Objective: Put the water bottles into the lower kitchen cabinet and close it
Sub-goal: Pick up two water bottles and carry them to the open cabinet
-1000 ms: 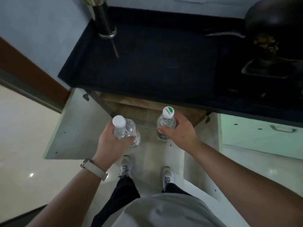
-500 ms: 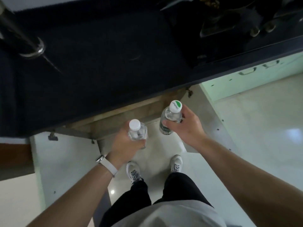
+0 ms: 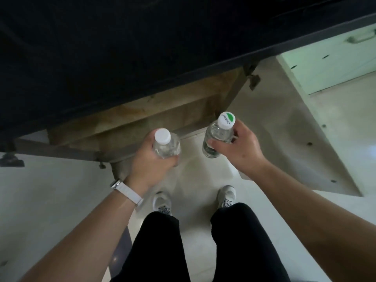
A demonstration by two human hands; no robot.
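My left hand [image 3: 151,163] grips a clear water bottle with a plain white cap [image 3: 165,145], held upright. My right hand [image 3: 240,147] holds a second clear bottle [image 3: 216,137] whose white cap has a green mark. Both bottles hang above the floor just in front of the open lower cabinet [image 3: 162,117], whose brown wooden inside shows under the black countertop [image 3: 122,58]. The cabinet's left door [image 3: 50,192] and right door [image 3: 295,139] stand swung open on either side of me.
My feet in white shoes [image 3: 162,202] stand on the pale tiled floor between the doors. A light green cabinet front with a handle [image 3: 335,58] lies to the right. A white watch strap [image 3: 130,192] circles my left wrist.
The view has tilted down and closer, so the stove and pan have left the frame. Both hands still hold their bottles, now nearer the cabinet opening.
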